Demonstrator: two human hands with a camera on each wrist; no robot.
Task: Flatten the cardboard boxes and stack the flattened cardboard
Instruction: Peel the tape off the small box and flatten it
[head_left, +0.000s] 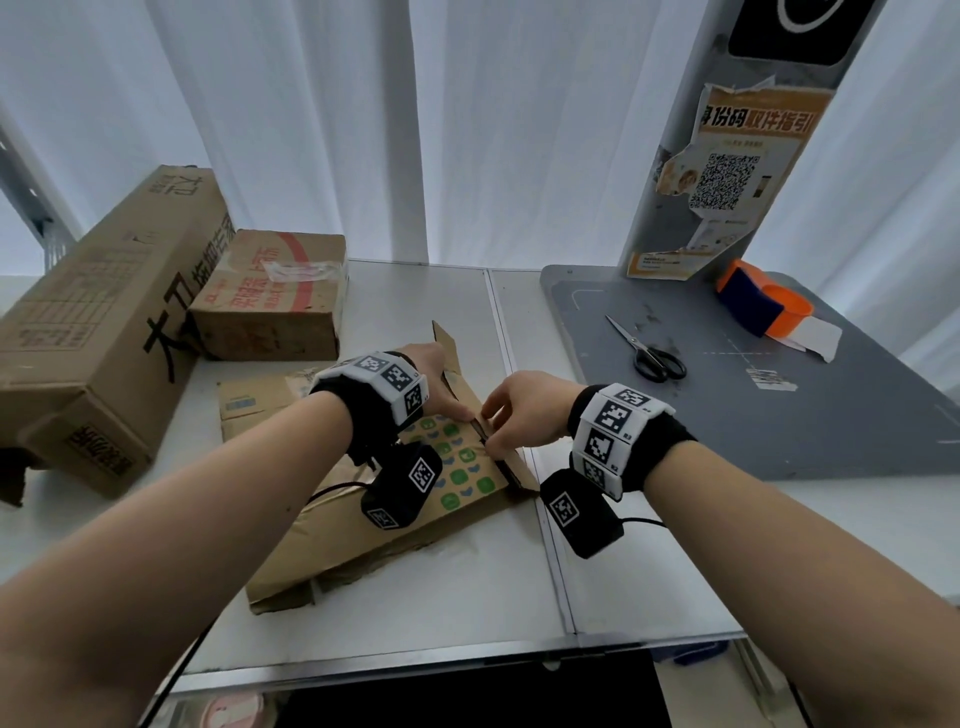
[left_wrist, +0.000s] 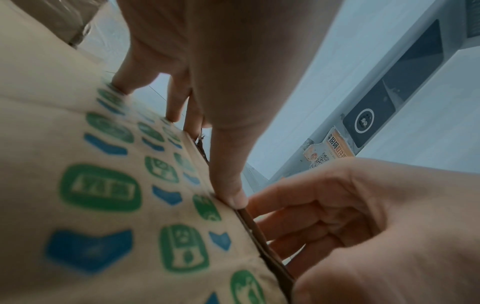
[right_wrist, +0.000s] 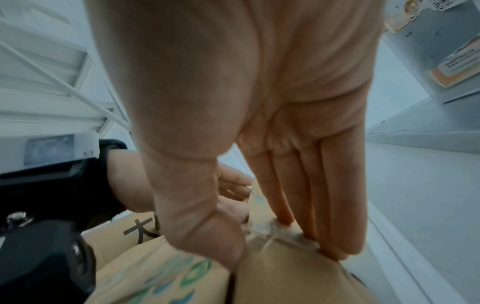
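Observation:
A flattened cardboard box (head_left: 363, 525) printed with green and blue icons lies mid-table, seemingly on another flat piece (head_left: 249, 405). My left hand (head_left: 447, 395) presses on its printed face (left_wrist: 103, 195) with straight fingers, the thumb (left_wrist: 233, 195) on the right edge. My right hand (head_left: 514, 410) pinches the narrow side flap (head_left: 511, 467) along that edge, thumb on the near side and fingers (right_wrist: 311, 205) behind the flap (right_wrist: 285, 277). Two boxes stand unflattened at the left: a long one (head_left: 104, 338) and a smaller one (head_left: 270, 296).
A grey mat (head_left: 727, 426) at the right carries black scissors (head_left: 649, 353), an orange and blue tape dispenser (head_left: 758, 304) and paper scraps. A post with a QR poster (head_left: 727, 171) rises behind it. White curtains hang at the back. The table edge (head_left: 415, 660) is near me.

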